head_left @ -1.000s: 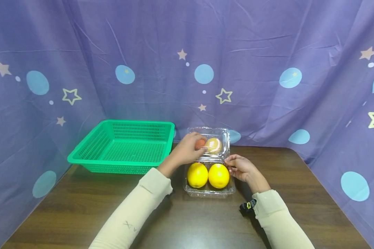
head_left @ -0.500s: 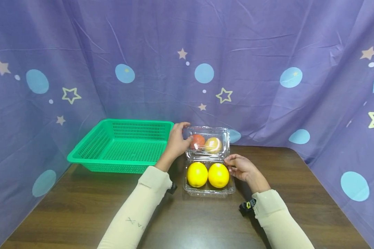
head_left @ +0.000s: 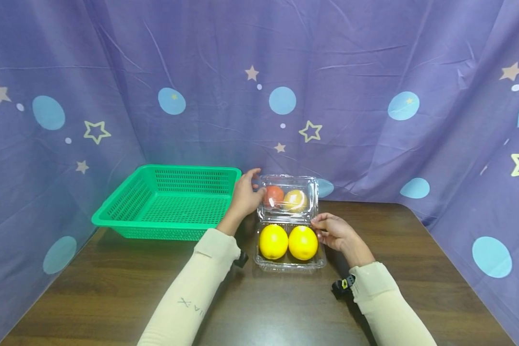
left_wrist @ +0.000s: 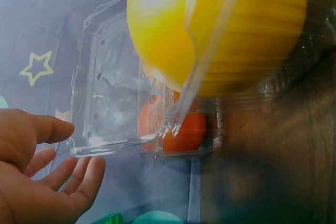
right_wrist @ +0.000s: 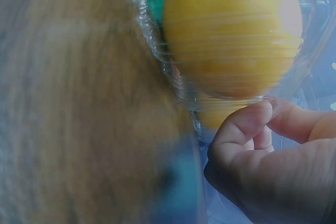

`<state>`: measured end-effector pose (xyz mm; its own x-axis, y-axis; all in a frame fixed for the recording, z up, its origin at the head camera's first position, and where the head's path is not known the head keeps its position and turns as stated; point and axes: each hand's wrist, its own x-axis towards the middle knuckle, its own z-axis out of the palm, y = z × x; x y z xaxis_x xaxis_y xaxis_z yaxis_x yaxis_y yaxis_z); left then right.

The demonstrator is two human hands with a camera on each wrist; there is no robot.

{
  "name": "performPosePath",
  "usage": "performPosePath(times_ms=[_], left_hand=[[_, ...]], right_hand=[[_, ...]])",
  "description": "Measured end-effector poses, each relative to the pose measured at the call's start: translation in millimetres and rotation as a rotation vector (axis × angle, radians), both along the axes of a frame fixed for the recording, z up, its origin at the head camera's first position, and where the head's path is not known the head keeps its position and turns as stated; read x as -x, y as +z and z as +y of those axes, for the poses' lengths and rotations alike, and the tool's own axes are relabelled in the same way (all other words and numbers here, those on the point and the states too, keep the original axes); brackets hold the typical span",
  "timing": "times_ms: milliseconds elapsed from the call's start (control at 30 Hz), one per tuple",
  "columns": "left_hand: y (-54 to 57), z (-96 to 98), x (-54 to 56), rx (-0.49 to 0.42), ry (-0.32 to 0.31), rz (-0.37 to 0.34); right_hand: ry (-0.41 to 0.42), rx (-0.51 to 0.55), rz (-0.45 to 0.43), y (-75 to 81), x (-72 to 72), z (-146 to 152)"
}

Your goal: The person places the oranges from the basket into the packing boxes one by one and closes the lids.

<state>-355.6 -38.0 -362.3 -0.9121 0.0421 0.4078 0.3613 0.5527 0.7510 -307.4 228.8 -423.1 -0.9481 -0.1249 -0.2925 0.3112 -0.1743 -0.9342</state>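
Note:
A clear plastic clamshell container (head_left: 290, 265) stands on the table with its lid (head_left: 288, 216) raised at the back. Two round yellow fruits, the left one (head_left: 274, 241) and the right one (head_left: 303, 243), sit side by side in its base. At the lid's left edge is my left hand (head_left: 245, 196); in the left wrist view its thumb and fingers lie apart on either side of the lid's corner. My right hand (head_left: 335, 232) pinches the container's right rim near the hinge between thumb and forefinger, as the right wrist view shows.
Through the lid show an orange-red fruit (head_left: 274, 196) and a pale yellow fruit (head_left: 295, 201) behind it. A green plastic basket (head_left: 155, 225) stands at the left on the brown wooden table (head_left: 125, 288). A purple curtain (head_left: 346, 72) hangs close behind.
My left hand has moved left, from in front of the lid to its left edge, uncovering the orange-red fruit in view. The right hand keeps its place at the rim.

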Motion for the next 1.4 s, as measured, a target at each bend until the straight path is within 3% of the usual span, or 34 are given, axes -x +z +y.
performPosePath(times_ms=[400,600,933,1133,1400], left_hand=[[4.1,0.0,-2.2,-0.037,-0.004,0.021],[4.3,-3.4,-3.6,-0.047,-0.009,0.053],[8.6,-5.3,-10.6,-0.065,-0.029,0.043],[9.6,-6.6,-16.1,-0.069,-0.044,0.059],[8.8,-10.2,-21.7,-0.081,-0.063,0.087]], right_hand=[[0.005,-0.029,0.004,-0.2,-0.6,-1.3],[0.010,-0.109,0.040,0.8,0.2,-3.2],[0.035,-0.351,0.127,9.4,-2.1,2.3],[-0.036,-0.581,0.242,23.7,-8.5,3.6],[-0.098,-0.797,0.429,44.8,-15.4,-1.2]])
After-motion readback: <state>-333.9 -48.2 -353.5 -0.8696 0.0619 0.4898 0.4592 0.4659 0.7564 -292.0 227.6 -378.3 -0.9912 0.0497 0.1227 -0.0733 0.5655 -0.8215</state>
